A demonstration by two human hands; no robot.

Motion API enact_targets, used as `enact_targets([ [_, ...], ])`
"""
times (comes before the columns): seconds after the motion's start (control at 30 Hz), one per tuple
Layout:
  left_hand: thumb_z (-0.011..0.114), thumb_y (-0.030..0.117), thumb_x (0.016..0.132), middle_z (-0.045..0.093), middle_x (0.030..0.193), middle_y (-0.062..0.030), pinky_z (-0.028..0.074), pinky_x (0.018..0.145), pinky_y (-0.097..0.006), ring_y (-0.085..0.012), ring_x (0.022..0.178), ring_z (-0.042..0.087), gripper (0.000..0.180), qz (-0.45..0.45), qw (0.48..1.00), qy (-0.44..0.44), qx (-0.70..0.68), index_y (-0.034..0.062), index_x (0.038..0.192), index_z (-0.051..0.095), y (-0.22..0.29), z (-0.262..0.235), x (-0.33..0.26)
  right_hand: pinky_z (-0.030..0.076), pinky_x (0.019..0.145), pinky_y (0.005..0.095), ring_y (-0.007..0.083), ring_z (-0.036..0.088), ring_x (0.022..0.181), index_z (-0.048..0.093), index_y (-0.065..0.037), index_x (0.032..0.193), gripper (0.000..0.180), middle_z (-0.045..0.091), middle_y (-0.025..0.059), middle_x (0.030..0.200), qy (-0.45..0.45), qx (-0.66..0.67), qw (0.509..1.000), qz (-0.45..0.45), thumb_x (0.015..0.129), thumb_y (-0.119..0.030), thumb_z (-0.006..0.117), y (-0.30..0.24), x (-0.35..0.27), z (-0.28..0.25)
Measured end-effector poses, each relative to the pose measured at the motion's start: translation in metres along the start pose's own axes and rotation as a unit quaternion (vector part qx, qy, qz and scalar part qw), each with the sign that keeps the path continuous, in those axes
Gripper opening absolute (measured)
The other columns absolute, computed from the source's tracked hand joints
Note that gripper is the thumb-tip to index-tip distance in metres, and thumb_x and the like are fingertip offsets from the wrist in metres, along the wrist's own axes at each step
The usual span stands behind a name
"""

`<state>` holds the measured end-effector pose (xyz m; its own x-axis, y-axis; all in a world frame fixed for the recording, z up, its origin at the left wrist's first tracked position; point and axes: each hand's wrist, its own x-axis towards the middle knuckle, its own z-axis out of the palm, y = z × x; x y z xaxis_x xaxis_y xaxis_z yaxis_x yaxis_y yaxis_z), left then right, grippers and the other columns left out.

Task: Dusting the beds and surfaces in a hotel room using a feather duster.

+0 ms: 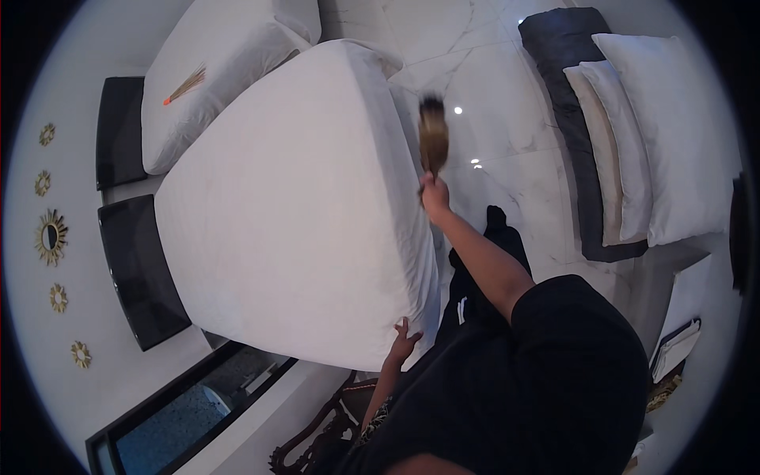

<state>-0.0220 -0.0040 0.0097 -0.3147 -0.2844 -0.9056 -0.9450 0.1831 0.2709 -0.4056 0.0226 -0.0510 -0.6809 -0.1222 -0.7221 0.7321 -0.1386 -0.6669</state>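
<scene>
My right hand [435, 199] is closed around a short hand broom [434, 138]. Its brown head ends in a dark tip, smeared by motion, and points away from me over the floor beside the bed's right edge. Near my body, my left hand [406, 342] rests on the bed's near right corner with its fingers apart. Under it lies a white fitted sheet [277, 198], stretched over the mattress and lightly creased along the right side.
A second white-covered bed [229, 47] adjoins at the far left, with a stick whisk [188, 83] lying on it. Dark headboards [142, 269] line the left wall. White pillows [665, 134] and a dark grey cushion [566, 103] lie right. A carved wooden chair [336, 427] stands near me.
</scene>
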Motion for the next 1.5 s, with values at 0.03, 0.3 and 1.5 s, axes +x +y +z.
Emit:
enact_targets([
  [0.03, 0.058, 0.042, 0.076, 0.001, 0.132, -0.0374, 0.021, 0.101, -0.038, -0.0355, 0.129, 0.01, 0.082, 0.009, 1.0, 0.001, 0.002, 0.0118, 0.136, 0.011, 0.007, 0.004, -0.002, 0.038, 0.044, 0.0288, 0.0156, 0.048, 0.049, 0.052, -0.005, 0.076, 0.035, 0.052, 0.0063, 0.062, 0.021, 0.001, 0.994, -0.108, 0.087, -0.036, 0.041, -0.013, 0.013, 0.008],
  [0.3, 0.054, 0.017, 0.083, 0.048, 0.12, -0.0165, 0.037, 0.09, -0.028, -0.0197, 0.108, 0.047, 0.05, 0.028, 0.98, 0.04, -0.195, 0.004, 0.128, 0.035, 0.056, 0.002, -0.016, 0.038, 0.048, 0.0277, 0.0147, 0.048, 0.059, 0.054, -0.005, 0.084, 0.027, 0.051, 0.0041, 0.069, -0.138, -0.066, 0.947, 0.282, 0.086, -0.029, 0.042, 0.052, 0.035, 0.037],
  [1.5, 0.057, 0.015, 0.079, 0.06, 0.092, -0.0118, 0.047, 0.073, -0.03, -0.0192, 0.084, 0.058, 0.032, 0.079, 0.971, 0.194, -0.118, 0.0006, 0.106, 0.051, 0.068, 0.024, 0.016, 0.04, 0.057, 0.0254, 0.0113, 0.048, 0.059, 0.053, -0.003, 0.09, 0.033, 0.053, 0.0037, 0.067, -0.043, -0.032, 0.951, -0.306, 0.089, -0.034, 0.043, -0.138, 0.079, 0.038],
])
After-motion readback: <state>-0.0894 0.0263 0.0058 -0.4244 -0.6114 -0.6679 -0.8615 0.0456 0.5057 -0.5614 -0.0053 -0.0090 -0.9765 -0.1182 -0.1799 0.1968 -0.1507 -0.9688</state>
